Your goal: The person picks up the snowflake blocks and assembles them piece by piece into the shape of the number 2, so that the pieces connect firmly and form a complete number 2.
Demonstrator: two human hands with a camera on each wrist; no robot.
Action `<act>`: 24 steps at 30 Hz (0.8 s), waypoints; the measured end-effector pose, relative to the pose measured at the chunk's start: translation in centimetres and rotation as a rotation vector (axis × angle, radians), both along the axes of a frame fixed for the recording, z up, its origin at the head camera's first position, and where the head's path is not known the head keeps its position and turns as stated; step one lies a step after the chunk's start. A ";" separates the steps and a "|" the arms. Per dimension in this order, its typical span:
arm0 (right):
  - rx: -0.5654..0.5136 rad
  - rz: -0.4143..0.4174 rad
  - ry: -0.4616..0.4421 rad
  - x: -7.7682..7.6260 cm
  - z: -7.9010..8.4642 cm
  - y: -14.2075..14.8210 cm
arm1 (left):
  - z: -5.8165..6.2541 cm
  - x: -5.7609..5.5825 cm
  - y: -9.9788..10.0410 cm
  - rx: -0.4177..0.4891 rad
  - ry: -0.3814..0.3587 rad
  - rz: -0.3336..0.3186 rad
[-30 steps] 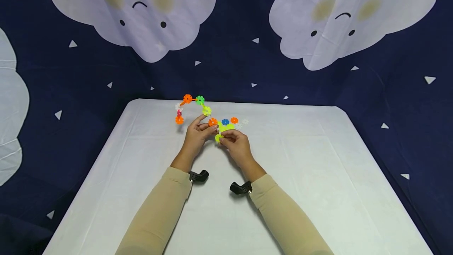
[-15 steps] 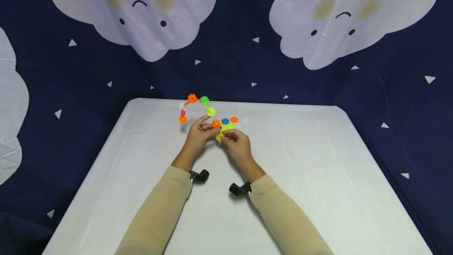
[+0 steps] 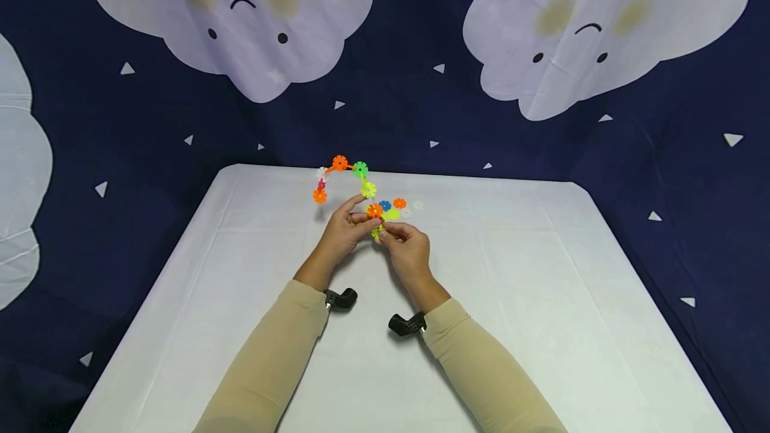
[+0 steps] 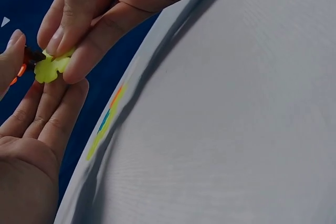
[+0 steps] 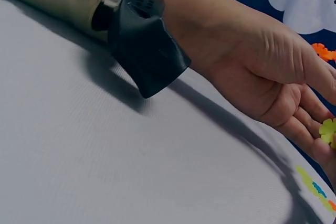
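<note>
My left hand (image 3: 341,236) holds a curved chain of interlocking flower-shaped plastic discs (image 3: 339,163), raised above the table. Its discs are orange, green, yellow, white and pink. Thumb and fingers grip the chain's near end, by an orange disc (image 3: 375,210). Close against it, my right hand (image 3: 411,249) pinches a yellow-green flower disc (image 4: 48,70) between thumb and fingers. In the left wrist view a dark reddish piece (image 4: 34,56) meets that disc's edge, and left fingertips lie just under it. The right wrist view shows the yellow-green disc (image 5: 328,130) partly, at the frame's edge.
Loose discs lie on the white table (image 3: 511,326) beyond the hands: a blue one (image 3: 385,206), an orange one (image 3: 400,203), several yellow-green ones (image 3: 392,214) and pale white ones (image 3: 417,206). A dark blue cloud-print curtain (image 3: 409,112) hangs behind the table's far edge.
The left hand has shifted slightly right, carrying the chain with it, so it overlaps the loose discs more. The right hand has stayed nearly in place with the yellow-green disc.
</note>
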State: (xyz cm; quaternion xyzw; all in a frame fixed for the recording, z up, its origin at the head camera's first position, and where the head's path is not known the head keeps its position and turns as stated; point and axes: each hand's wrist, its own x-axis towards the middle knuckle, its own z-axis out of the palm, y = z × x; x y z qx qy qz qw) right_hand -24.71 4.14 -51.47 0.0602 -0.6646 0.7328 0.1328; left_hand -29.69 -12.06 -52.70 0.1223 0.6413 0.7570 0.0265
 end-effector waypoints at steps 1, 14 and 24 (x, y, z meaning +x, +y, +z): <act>0.005 -0.010 0.004 0.2 0.3 -0.1 | 0.0 0.0 0.0 -0.003 -0.008 -0.005; -0.036 -0.014 0.039 0.0 -0.2 0.3 | 0.0 0.2 0.8 0.004 0.032 0.036; -0.173 -0.004 0.091 -0.1 -0.4 0.2 | -0.5 0.6 1.6 0.032 0.057 0.004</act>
